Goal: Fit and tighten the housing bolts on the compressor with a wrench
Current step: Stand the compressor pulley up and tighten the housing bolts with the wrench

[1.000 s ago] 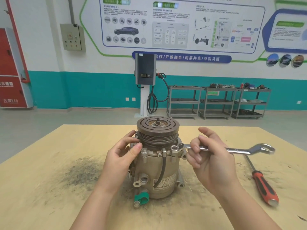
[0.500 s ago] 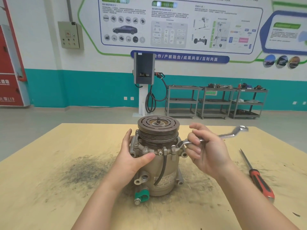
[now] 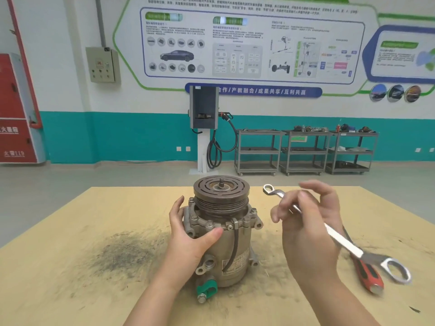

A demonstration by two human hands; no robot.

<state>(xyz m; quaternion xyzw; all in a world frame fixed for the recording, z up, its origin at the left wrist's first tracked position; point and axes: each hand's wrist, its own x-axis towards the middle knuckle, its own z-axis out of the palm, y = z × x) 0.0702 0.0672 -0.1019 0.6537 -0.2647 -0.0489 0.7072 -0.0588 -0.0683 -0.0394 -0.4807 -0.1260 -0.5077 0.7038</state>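
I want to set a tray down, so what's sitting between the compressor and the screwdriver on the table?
In the head view, the right hand holding the wrench hangs between the compressor and the screwdriver; the table there shows only dirt.

We see both our forearms bare from the bottom edge of the view up to the wrist, with no sleeves. Our left hand (image 3: 188,241) and right hand (image 3: 310,231) are bare too, with short, unpainted nails.
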